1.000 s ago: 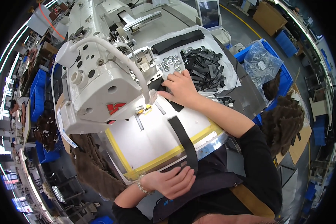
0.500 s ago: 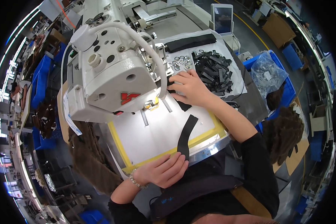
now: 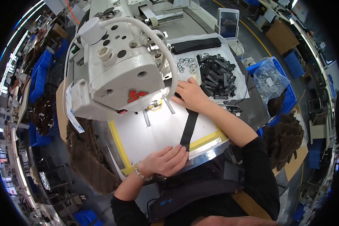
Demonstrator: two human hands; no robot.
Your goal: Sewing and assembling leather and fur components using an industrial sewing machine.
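My left hand [image 3: 166, 161] is closed at the front edge of the white work plate [image 3: 139, 143], its fingertips gripping the lower end of a flat black strap [image 3: 189, 130]. From there the strap runs up and away, passing beneath my right wrist. My right hand [image 3: 194, 97] is beside the sewing machine head [image 3: 120, 81], its fingers closed on black strap material near the machine's hose. The hose and machine partly hide those fingertips. I cannot tell whether both hands hold one continuous piece.
Behind my right hand lie metal rings [image 3: 187, 64], a pile of short black strap pieces [image 3: 218, 77] and a black roll [image 3: 196, 45] on white sheeting. A small screen [image 3: 228, 23] stands beyond. Brown plush material [image 3: 87, 158] hangs at left; a blue bin [image 3: 289, 98] stands right.
The strap's upper end has moved from lying free on the plate to under my right wrist. My left hand has shifted slightly up; my right fingers have drawn together lower beside the machine.
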